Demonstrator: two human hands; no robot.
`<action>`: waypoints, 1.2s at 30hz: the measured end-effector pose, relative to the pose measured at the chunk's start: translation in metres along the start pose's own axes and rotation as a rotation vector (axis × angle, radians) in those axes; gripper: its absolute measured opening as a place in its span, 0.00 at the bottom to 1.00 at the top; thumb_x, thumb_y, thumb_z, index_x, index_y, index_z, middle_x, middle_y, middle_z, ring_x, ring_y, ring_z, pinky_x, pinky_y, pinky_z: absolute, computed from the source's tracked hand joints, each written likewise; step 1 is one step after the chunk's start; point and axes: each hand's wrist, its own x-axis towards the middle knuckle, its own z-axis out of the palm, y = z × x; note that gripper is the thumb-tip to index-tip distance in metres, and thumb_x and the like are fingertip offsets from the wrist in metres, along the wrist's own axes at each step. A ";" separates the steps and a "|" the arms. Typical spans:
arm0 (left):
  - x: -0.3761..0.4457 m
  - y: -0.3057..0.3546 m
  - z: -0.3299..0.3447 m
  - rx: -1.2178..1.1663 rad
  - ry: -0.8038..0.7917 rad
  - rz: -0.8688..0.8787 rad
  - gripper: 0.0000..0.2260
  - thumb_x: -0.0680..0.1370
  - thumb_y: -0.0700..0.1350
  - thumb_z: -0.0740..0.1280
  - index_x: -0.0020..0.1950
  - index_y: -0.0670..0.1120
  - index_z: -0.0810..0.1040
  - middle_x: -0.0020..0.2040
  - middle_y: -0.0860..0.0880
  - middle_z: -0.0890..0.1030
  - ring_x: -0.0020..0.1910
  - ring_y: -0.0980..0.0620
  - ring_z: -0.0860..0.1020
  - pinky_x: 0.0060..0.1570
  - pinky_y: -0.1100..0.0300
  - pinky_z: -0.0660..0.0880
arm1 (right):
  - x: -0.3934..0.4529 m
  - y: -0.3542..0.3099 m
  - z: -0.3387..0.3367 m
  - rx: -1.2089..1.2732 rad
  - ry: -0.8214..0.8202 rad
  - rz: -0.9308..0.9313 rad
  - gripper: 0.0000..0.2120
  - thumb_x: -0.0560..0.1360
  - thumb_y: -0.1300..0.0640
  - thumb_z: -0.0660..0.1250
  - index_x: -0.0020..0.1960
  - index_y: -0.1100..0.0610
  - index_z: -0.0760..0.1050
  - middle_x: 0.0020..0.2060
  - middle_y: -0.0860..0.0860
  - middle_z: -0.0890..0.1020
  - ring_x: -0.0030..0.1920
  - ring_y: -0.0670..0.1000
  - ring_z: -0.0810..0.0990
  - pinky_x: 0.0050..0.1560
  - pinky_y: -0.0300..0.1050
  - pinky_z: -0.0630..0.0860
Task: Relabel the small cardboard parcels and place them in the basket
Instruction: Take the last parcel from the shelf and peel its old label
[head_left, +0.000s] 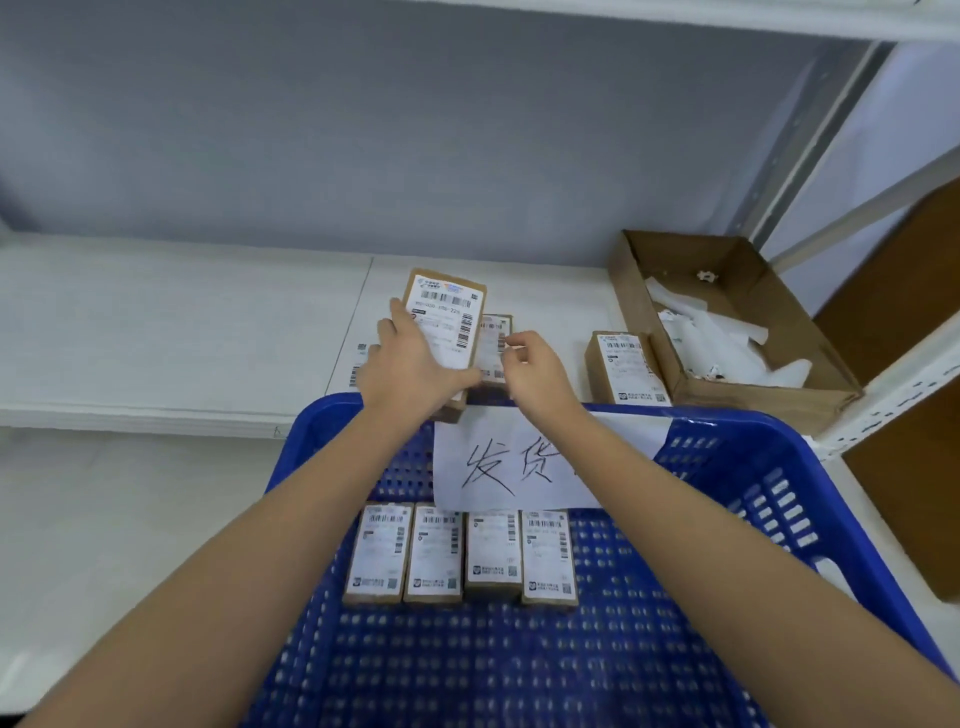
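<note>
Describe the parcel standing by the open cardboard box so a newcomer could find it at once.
Start at the open cardboard box of crumpled white backing paper at the back right of the white shelf. Against its left wall, behind the blue basket, sits one small brown parcel with a white label. Unlike the parcel in the left hand or the four in the basket, it stands alone, untouched.

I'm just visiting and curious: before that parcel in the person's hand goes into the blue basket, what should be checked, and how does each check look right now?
1. Left hand grips the held parcel: ok.
2. Label on its face lies flat: ok.
3. Right hand off the parcel: ok; whether its fingers pinch anything: cannot tell.
4. Free floor in the basket beside the row of four parcels: ok.
5. Paper sign clear of the drop spot: ok.
</note>
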 end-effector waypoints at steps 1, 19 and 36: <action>0.011 -0.005 0.000 0.002 0.020 -0.012 0.53 0.66 0.62 0.75 0.77 0.42 0.47 0.68 0.42 0.66 0.63 0.41 0.71 0.54 0.47 0.71 | 0.014 0.002 0.004 -0.135 0.002 -0.003 0.17 0.80 0.59 0.57 0.68 0.60 0.66 0.62 0.58 0.75 0.59 0.58 0.76 0.58 0.50 0.75; 0.099 -0.049 0.045 0.056 -0.014 -0.066 0.53 0.67 0.61 0.74 0.77 0.41 0.46 0.69 0.40 0.64 0.65 0.40 0.68 0.61 0.48 0.68 | 0.115 0.022 0.088 -0.952 -0.057 0.207 0.37 0.73 0.36 0.64 0.73 0.50 0.54 0.74 0.68 0.49 0.67 0.68 0.64 0.56 0.58 0.75; 0.029 0.014 0.020 0.026 0.024 0.018 0.47 0.68 0.60 0.73 0.76 0.46 0.51 0.62 0.40 0.68 0.58 0.41 0.71 0.55 0.48 0.71 | 0.034 -0.002 -0.033 -0.980 0.172 0.027 0.37 0.72 0.36 0.62 0.74 0.49 0.52 0.70 0.63 0.58 0.64 0.63 0.66 0.56 0.53 0.71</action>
